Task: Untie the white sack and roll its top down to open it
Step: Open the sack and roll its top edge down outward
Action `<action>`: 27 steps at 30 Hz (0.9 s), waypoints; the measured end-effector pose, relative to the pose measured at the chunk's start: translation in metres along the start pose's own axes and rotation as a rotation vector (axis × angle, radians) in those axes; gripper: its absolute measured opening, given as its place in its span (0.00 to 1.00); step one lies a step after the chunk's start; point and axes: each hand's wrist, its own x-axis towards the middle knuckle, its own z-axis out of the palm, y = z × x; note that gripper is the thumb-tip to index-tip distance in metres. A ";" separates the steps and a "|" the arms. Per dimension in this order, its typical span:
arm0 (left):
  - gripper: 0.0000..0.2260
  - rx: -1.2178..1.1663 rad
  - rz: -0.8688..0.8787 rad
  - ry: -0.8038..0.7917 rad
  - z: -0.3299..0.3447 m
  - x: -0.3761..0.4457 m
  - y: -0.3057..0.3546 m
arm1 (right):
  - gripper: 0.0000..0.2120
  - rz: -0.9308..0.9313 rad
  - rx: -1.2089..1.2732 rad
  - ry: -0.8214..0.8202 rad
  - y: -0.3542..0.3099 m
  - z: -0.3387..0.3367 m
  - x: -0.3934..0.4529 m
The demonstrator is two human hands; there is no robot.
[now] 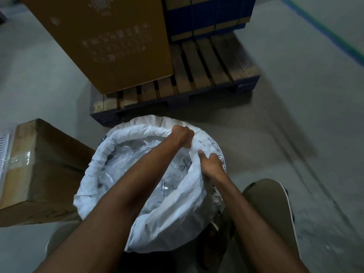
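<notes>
The white sack stands open on the floor in front of me, its top rolled into a thick cuff along the left and far rim. A clear plastic liner shows inside. My left hand grips the rolled rim at the far right, fingers curled round it. My right hand pinches the sack's printed edge on the right side, just below the left hand. On the near right side the fabric hangs loose and unrolled.
A wooden pallet with a blue base lies just beyond the sack, carrying a big cardboard box and a blue-banded box. Another cardboard box touches the sack's left side. My knee is at the right.
</notes>
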 end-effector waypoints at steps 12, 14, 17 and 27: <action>0.17 -1.210 0.016 0.225 0.070 -0.129 0.030 | 0.19 0.300 0.887 -0.244 0.003 -0.010 0.020; 0.20 -1.216 0.050 0.089 0.080 -0.142 0.034 | 0.21 0.263 0.942 -0.235 0.008 -0.007 0.012; 0.19 -1.139 0.036 0.281 0.094 -0.145 0.046 | 0.46 0.241 0.805 -0.217 0.020 0.001 0.005; 0.13 -0.549 0.091 0.715 0.130 -0.159 0.112 | 0.45 0.165 0.495 0.094 0.081 0.025 -0.009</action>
